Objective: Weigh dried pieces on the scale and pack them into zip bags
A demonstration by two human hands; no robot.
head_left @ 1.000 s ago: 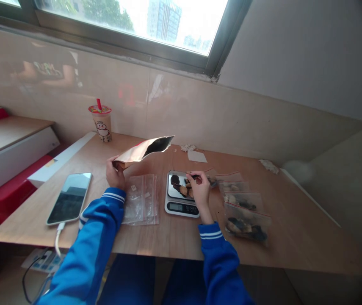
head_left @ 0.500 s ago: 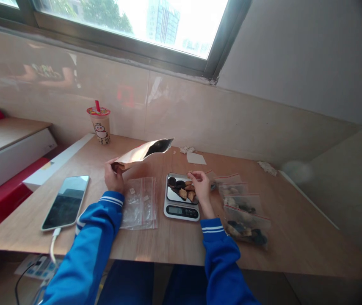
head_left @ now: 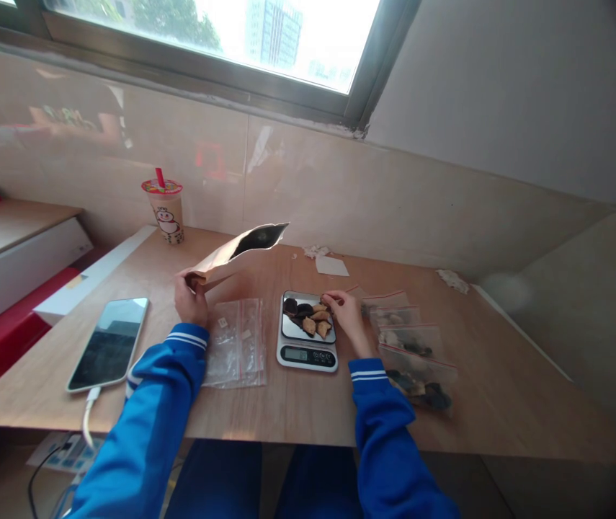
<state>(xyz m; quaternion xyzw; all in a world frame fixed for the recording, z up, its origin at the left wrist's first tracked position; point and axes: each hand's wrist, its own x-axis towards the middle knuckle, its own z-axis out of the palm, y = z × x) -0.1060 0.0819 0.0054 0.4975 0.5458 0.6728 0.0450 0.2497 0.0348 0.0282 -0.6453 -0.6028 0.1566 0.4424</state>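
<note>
My left hand (head_left: 191, 299) is closed around the bottom end of a pouch (head_left: 221, 258), which it holds tilted in the air with the dark mouth gaping to the right. On the table stands a small digital kitchen scale (head_left: 306, 358), its display lit but too small to read. Several dried brown and black pieces (head_left: 309, 326) lie on its shiny plate. My right hand (head_left: 344, 311) is at the plate's right edge, fingertips pinched at the pieces; whether one is between them is hard to make out. Clear zip bags (head_left: 235, 346) lie flat below the pouch.
Filled zip bags (head_left: 418, 382) lie overlapping right of the scale. A phone (head_left: 110, 342) with a charging cable (head_left: 89, 414) lies at the left. Behind stands a drink cup (head_left: 168, 216) with a red straw. A white paper slip (head_left: 332, 266) lies near the wall.
My right hand has shifted slightly, its fingertips lower at the plate's right edge. The pouch stays in my left hand, its mouth a little higher. The whole view has moved slightly.
</note>
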